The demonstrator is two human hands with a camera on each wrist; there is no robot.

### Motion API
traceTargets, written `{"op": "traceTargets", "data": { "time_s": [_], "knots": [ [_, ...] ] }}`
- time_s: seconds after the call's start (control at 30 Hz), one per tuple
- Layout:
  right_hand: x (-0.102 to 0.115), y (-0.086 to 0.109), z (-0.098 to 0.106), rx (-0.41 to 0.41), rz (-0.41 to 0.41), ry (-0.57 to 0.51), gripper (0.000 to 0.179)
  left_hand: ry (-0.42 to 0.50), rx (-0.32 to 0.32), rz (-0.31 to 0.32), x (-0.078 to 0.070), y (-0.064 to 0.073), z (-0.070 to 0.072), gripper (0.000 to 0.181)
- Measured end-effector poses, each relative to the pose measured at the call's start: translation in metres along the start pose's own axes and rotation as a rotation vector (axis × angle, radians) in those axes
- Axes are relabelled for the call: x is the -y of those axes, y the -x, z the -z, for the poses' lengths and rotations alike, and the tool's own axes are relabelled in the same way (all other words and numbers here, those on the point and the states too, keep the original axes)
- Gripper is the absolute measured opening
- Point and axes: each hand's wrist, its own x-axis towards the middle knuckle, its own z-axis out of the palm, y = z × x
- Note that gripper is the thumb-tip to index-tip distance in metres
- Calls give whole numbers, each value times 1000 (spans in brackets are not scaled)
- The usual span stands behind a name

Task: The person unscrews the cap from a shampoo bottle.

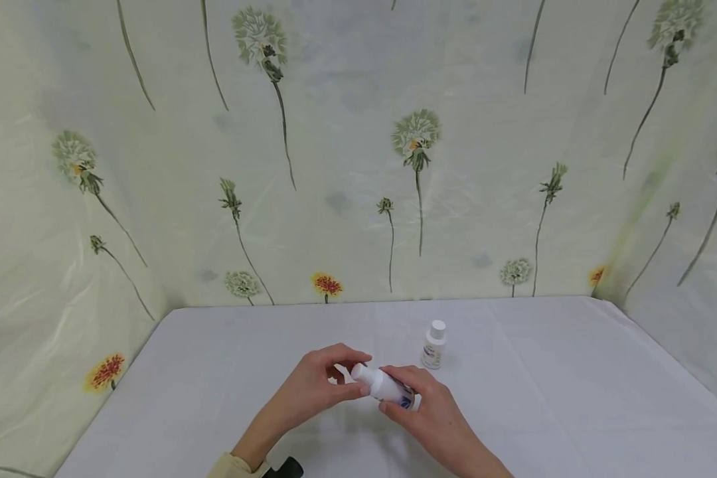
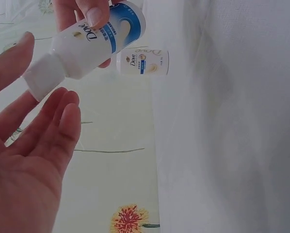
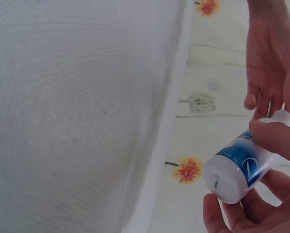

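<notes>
A white Dove bottle (image 2: pixel 94 41) with a blue-banded label is held tilted, its white cap (image 2: pixel 44 76) towards my left hand. My right hand (image 1: pixel 433 405) grips the bottle's body between thumb and fingers; the bottle's base (image 3: pixel 226 179) faces the right wrist camera. Around the cap, my left hand (image 1: pixel 319 382) has its thumb and fingers spread, thumb on one side and index finger on the other. In the left wrist view a small gap shows beside the thumb (image 2: pixel 11 63), and the index fingertip is hidden behind the cap.
A second white Dove bottle (image 1: pixel 433 346) stands upright on the white-covered table (image 1: pixel 544 385), beyond my right hand. A dandelion-print cloth (image 1: pixel 346 232) hangs behind and at both sides. A black object (image 1: pixel 288 467) is near my left sleeve (image 1: pixel 230 467).
</notes>
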Motion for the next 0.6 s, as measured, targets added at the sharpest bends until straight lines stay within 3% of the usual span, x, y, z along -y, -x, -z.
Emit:
{"op": "traceTargets", "data": {
  "time_s": [0.23, 0.4, 0.6],
  "knots": [
    [0, 0, -1, -1, -1, 2, 42, 56, 38, -85, 0, 1, 1, 30],
    [-1, 0, -1, 5, -13, -2, 42, 96, 82, -76, 0, 2, 2, 33],
    [-1, 0, -1, 2, -14, 2, 42, 69, 89, -98, 1, 1, 2, 35]
  ]
}}
